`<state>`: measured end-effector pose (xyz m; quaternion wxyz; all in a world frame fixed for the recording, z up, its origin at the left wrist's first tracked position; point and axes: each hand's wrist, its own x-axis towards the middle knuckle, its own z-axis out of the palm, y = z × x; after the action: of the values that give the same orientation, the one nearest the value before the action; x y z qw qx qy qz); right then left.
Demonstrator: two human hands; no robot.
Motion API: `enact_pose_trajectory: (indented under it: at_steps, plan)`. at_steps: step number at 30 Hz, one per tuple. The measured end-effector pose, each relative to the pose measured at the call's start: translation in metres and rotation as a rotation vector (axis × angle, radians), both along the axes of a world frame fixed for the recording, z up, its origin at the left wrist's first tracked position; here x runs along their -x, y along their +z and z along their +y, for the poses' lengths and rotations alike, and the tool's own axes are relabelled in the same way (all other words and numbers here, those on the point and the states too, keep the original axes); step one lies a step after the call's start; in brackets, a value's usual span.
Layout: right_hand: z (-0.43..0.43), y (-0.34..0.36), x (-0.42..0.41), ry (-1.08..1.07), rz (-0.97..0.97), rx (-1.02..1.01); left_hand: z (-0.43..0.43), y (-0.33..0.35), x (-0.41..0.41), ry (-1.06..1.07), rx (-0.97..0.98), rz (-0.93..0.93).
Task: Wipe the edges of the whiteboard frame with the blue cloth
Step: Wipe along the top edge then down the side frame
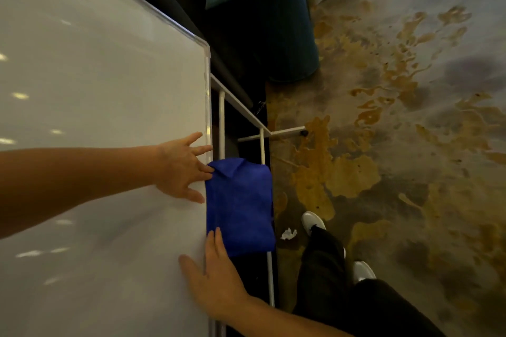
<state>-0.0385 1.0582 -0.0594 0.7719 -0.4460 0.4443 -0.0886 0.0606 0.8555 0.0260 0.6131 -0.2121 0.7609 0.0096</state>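
The whiteboard (95,117) fills the left half of the view, and its silver frame edge (208,107) runs down the middle. A folded blue cloth (241,205) hangs over that edge. My left hand (180,169) lies flat on the board with its fingers spread, the fingertips touching the cloth's upper corner. My right hand (216,276) comes up from below. Its fingers press the cloth's lower part against the frame, and its thumb rests on the board face.
Behind the edge is the white metal stand (261,145) of the board. My legs in dark trousers and white shoes (313,221) stand on a patterned carpet (410,145). A crumpled white paper (289,234) lies by my foot. A teal seat (273,22) stands further off.
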Motion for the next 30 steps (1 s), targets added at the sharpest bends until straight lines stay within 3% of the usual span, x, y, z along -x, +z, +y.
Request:
enact_pose_trajectory:
  at_steps: [11, 26, 30]
  plan:
    - [0.121, -0.007, 0.021, -0.055, -0.159, -0.037, 0.133, -0.005, 0.018, 0.049, 0.067, -0.052]
    - [0.323, -0.013, 0.031, -0.071, -0.215, -0.095, 0.346, -0.001, 0.035, 0.097, 0.112, -0.111]
    - [0.428, -0.009, 0.053, 0.019, -0.19, -0.116, 0.464, -0.004, 0.051, 0.098, 0.115, -0.156]
